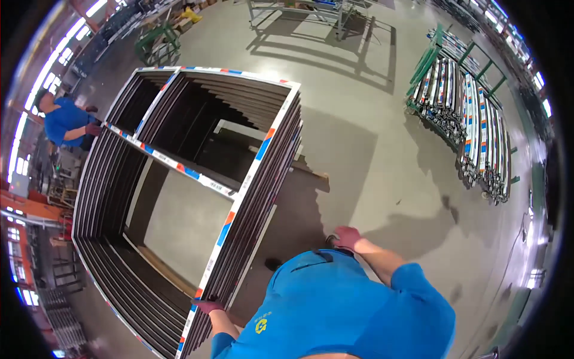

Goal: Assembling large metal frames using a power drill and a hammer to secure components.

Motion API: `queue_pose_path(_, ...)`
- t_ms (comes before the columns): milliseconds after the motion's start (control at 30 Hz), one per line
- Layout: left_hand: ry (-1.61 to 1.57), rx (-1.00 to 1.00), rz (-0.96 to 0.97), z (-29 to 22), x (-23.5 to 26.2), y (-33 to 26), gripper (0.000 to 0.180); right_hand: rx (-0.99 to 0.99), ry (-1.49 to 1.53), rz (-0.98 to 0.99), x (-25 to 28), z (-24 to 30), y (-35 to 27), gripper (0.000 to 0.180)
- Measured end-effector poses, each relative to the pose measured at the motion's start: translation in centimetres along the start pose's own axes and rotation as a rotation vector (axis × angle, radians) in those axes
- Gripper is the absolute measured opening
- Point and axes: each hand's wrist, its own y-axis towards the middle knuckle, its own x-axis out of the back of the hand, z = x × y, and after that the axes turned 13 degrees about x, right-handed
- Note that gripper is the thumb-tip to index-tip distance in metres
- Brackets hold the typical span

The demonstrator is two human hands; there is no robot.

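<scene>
A stack of large window frames (219, 240), dark with white, orange and blue protective film on the top one, stands to my left. My left hand (208, 306), in a dark red glove, is closed round the near edge of the top frame. Low at my right side, clear of the stack, my right hand (345, 237) has its gloved fingers curled. A small dark shape shows beside those fingers; I cannot tell whether they hold it. Across the stack, a co-worker in a blue shirt (63, 121) has a gloved hand (94, 128) at the top frame's far corner.
A green rack (423, 67) loaded with long film-wrapped profiles stands at the far right. Beyond the stack is a metal work table (299, 10), its shadow on the pale floor (341, 137). A green cart (156, 45) stands at the back left. Wooden pieces (310, 178) jut from under the stack.
</scene>
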Motion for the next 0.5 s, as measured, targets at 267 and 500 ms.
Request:
queue_pose_path(267,0.565,0.261,0.421,11.6,-28.5,-19.3,0.079,-0.439,0.193,0.23,-0.4,-20.1,-14.5,0.063)
queue_pose_path(500,1.339,-0.19,0.957,18.2,-50.5,-25.0,0.048,-0.349,0.411,-0.01,10.1,-28.1,-1.4,0.056)
